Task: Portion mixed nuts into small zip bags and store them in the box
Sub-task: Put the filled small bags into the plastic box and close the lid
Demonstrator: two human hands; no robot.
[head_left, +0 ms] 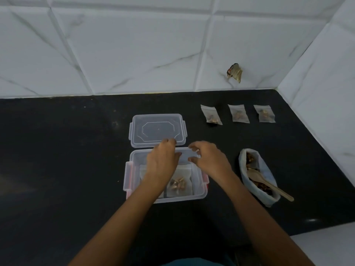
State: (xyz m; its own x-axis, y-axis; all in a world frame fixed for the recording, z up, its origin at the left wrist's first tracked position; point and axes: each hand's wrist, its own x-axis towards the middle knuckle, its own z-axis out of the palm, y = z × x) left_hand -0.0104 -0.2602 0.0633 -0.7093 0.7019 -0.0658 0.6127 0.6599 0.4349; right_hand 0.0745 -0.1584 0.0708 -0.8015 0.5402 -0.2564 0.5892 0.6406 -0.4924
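Both hands hovered over the open box, with 3 filled bags waiting.

The left hand (162,160) and right hand (208,159) were loosely curled over the box (199,192) near the desk's (57,160) front edge, gripping nothing I could see; 1 packed bag (179,186) lay inside. The 3 zip bags (238,113) sat along the back edge, up and right of the nearer right hand, their long axes running front to back.
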